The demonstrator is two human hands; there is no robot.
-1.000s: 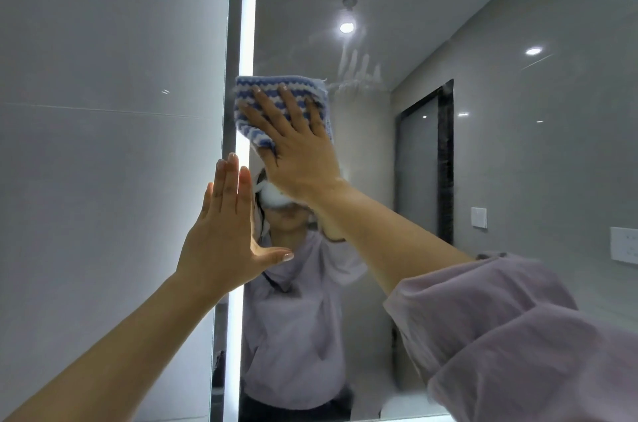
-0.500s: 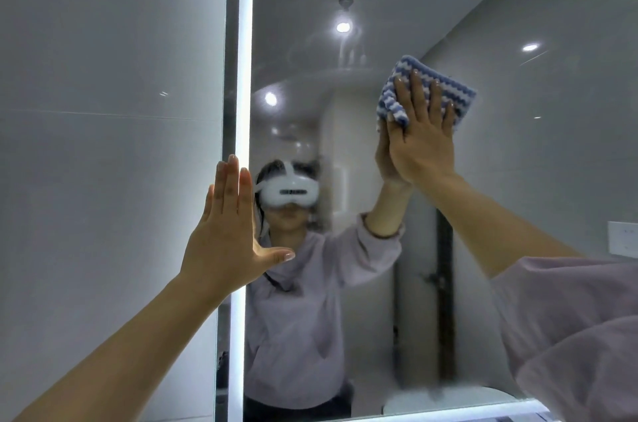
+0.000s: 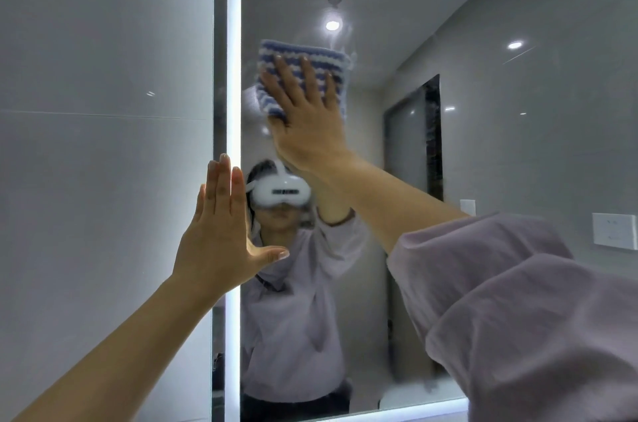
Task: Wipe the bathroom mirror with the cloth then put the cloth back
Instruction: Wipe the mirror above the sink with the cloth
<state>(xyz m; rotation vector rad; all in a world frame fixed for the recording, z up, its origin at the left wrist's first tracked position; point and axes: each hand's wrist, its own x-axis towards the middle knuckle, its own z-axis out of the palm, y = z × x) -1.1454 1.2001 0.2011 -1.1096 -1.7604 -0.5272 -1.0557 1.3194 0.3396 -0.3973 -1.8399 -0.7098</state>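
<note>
I judge the mirror (image 3: pixel 448 152) to be mid-wipe: there is a faint haze on the glass near its upper left corner, and I cannot tell how clean the rest is. My right hand (image 3: pixel 310 131) is spread, fingers straight, pressing on the glass just beside the lit left edge. My left hand (image 3: pixel 221 235) lies flat, fingers together, thumb out, lower on that edge. The striped cloth (image 3: pixel 297 50) sits under the right palm, so putting it back is not yet done
</note>
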